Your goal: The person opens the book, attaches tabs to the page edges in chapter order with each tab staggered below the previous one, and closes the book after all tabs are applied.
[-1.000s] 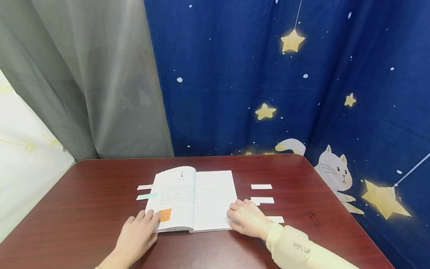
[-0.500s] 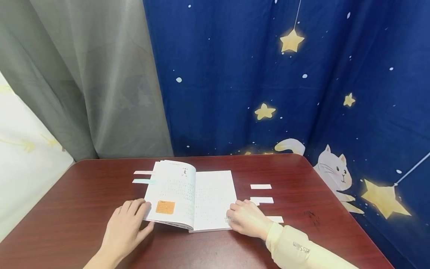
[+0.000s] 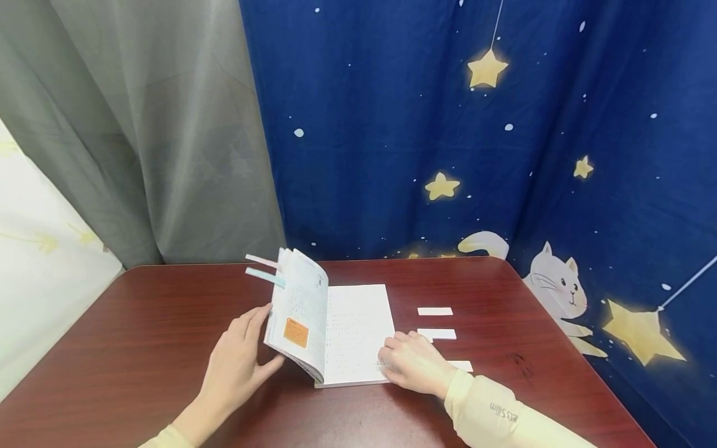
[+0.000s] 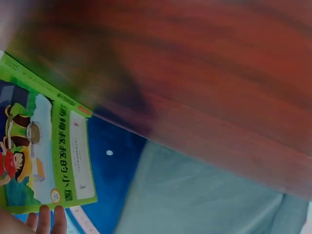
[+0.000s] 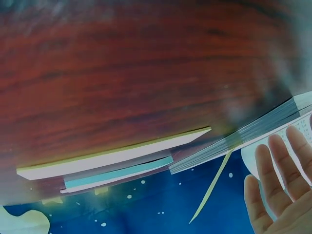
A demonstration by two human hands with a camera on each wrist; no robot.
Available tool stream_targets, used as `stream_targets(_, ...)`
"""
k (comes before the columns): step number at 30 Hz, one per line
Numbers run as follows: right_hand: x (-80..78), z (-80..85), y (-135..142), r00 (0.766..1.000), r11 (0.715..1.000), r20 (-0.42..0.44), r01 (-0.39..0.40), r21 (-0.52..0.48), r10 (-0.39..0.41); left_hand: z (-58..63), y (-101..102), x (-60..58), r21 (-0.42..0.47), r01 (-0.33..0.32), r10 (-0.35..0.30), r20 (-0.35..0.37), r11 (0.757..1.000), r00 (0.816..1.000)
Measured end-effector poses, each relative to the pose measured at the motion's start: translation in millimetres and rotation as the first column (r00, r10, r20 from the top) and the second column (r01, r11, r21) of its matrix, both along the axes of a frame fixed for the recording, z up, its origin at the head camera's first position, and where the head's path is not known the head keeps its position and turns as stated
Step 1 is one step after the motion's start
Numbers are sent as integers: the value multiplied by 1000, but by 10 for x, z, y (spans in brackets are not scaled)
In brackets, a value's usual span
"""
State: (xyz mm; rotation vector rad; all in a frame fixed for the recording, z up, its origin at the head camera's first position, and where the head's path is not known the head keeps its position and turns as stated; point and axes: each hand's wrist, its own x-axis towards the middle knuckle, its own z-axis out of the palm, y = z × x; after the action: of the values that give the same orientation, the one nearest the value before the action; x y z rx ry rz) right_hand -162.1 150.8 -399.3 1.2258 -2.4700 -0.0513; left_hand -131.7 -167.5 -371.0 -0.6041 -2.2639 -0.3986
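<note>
My left hand (image 3: 238,354) is at the outer edge of an open book's left half (image 3: 299,311), which stands steeply raised. Its fingers lie along the outer side, and the thumb is apart at the lower corner. In the left wrist view, straight fingertips (image 4: 45,219) touch the edge of the green illustrated cover (image 4: 41,146). A pink strip (image 3: 262,261) and a light blue strip (image 3: 264,276) stick out from the raised pages. My right hand (image 3: 414,364) rests on the lower right corner of the flat right page (image 3: 355,330). In the right wrist view its fingers (image 5: 273,161) are spread.
Right of the book lie several thin white-topped pads (image 3: 434,311); from the side one has a yellow edge (image 5: 117,151) and another is teal (image 5: 119,173). A thin yellow strip (image 5: 210,189) shows beside the page block. Curtains (image 3: 392,124) hang behind the brown table (image 3: 168,323).
The left hand has lifted the book's left half from near flat to steeply tilted, its strips rising with it. The right hand has kept its place on the right page.
</note>
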Motion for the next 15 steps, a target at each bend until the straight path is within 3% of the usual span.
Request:
stream_targets(7, -47, 121, 11, 999, 994, 45, 10, -109, -5, -7, 235, -89, 1, 61, -61, 35, 998, 998)
stream_targets(15, -98, 283, 34, 999, 956, 17, -27, -291, 34, -88, 515, -182, -54, 116, -112, 75, 992, 991)
